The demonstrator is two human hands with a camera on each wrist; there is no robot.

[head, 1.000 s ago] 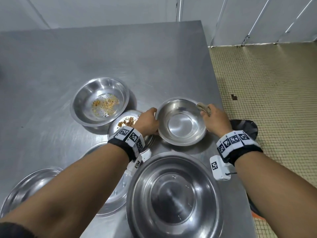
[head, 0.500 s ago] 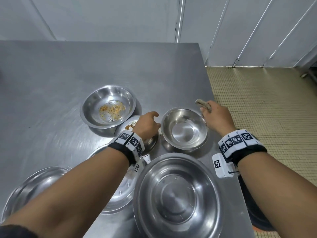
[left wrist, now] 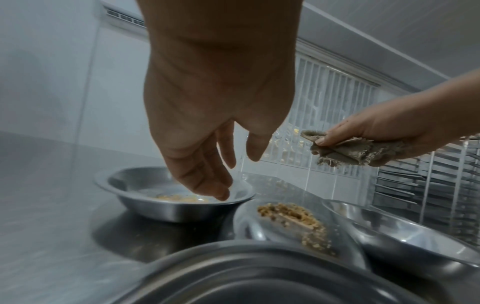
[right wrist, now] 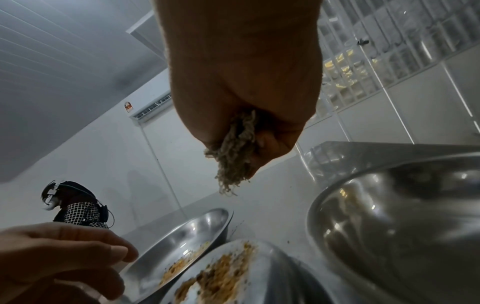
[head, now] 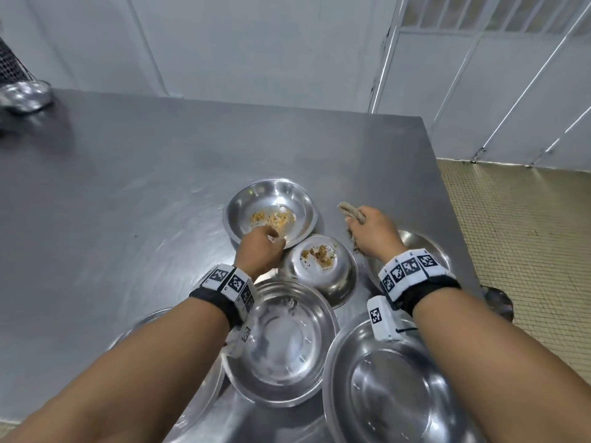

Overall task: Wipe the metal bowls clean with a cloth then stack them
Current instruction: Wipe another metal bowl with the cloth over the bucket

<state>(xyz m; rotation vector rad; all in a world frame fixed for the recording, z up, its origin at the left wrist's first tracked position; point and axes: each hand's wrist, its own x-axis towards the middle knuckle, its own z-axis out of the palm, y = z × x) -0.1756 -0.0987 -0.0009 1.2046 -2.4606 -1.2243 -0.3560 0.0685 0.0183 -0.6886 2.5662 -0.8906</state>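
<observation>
Several metal bowls sit on the steel bench in the head view; left hand reaches the near rim of the far soiled bowl, right hand above a clean bowl. Left wrist: fingers loose, holding nothing, over that bowl's rim, second soiled bowl beside. Right wrist: grip closed around the frayed cloth.

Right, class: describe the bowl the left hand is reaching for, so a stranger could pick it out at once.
Start at the steel table and find the cluster of metal bowls near its right edge. The bowl farthest from the person is the one, with the left hand at its near rim. Unlike the smaller dirty bowl beside it, it is wider, with yellow crumbs spread thin across its bottom.
</observation>
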